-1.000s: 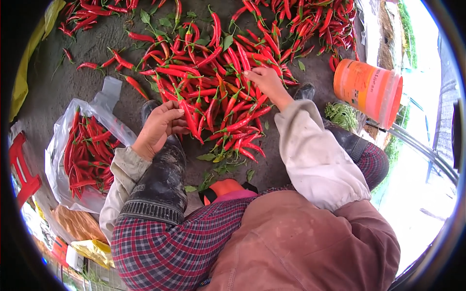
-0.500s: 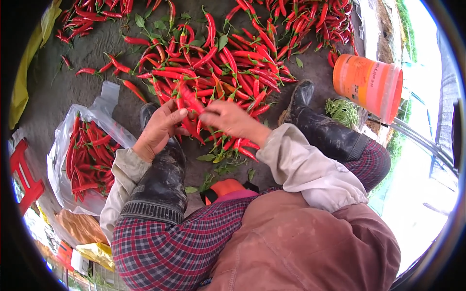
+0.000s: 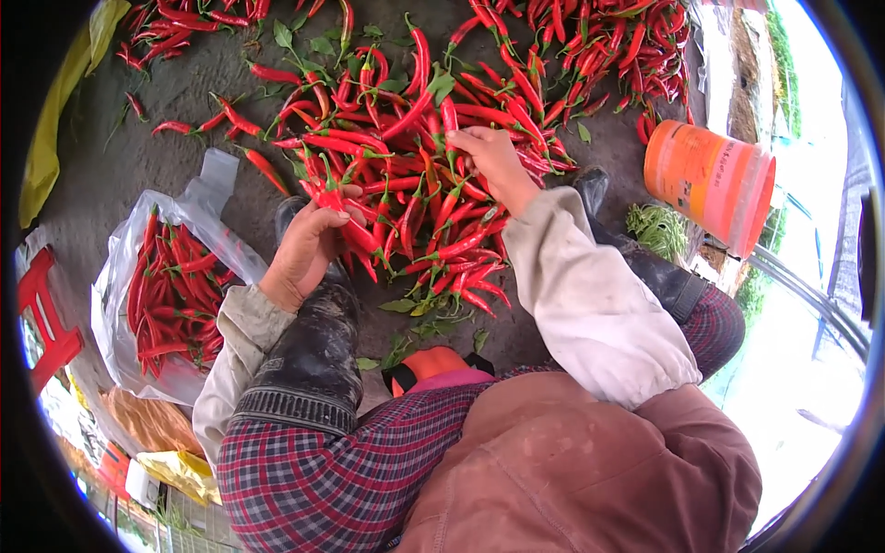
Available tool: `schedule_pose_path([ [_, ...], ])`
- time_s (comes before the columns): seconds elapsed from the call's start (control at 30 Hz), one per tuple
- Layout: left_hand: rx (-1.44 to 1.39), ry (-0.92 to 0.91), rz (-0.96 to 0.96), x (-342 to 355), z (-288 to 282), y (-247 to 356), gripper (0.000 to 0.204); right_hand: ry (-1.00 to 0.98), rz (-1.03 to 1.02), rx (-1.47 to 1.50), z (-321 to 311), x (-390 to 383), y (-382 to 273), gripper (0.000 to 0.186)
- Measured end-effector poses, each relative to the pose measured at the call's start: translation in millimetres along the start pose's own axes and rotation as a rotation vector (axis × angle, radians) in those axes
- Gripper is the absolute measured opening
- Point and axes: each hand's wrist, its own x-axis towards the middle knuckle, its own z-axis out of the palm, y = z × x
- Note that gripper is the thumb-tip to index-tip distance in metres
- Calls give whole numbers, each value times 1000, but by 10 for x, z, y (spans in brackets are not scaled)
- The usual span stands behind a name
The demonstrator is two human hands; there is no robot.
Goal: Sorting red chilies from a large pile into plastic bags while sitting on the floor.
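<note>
A heap of red chilies (image 3: 387,184) with green stems and some leaves lies on the dark ground between my black boots (image 3: 300,369). At the heap's lower left, my left hand (image 3: 312,247) is closed on red chilies (image 3: 359,237), held with stems upward; some fingertips are hidden behind them. My right hand (image 3: 493,164), higher and to the right, has its thumb and fingertips closed on a single chili (image 3: 449,120) at the heap. A clear plastic bag (image 3: 124,304) full of red chilies (image 3: 175,295) lies beside my left leg.
An orange bucket (image 3: 691,175) lies tipped on the right, near pale greens (image 3: 654,230) and curved metal tubes (image 3: 802,300). More chilies (image 3: 618,46) cover the upper right ground. Yellow plastic (image 3: 55,120) and a red plastic object (image 3: 46,323) are at the left.
My right hand moved down-left to my left hand, where it blurred, then back up-right onto a chili in the heap. My left hand stays in place, still holding chilies.
</note>
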Motion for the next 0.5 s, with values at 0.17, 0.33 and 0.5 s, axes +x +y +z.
schedule_pose_path([
  [0.17,-48,-31,27,-10,3,-6,48,-315,165,667,101,-549,-130,11],
  [0.33,-56,-59,33,12,11,-17,48,-373,209,745,184,-760,-140,17],
  [0.5,-37,-81,7,-5,-7,-12,42,-430,235,758,257,-858,-171,24],
])
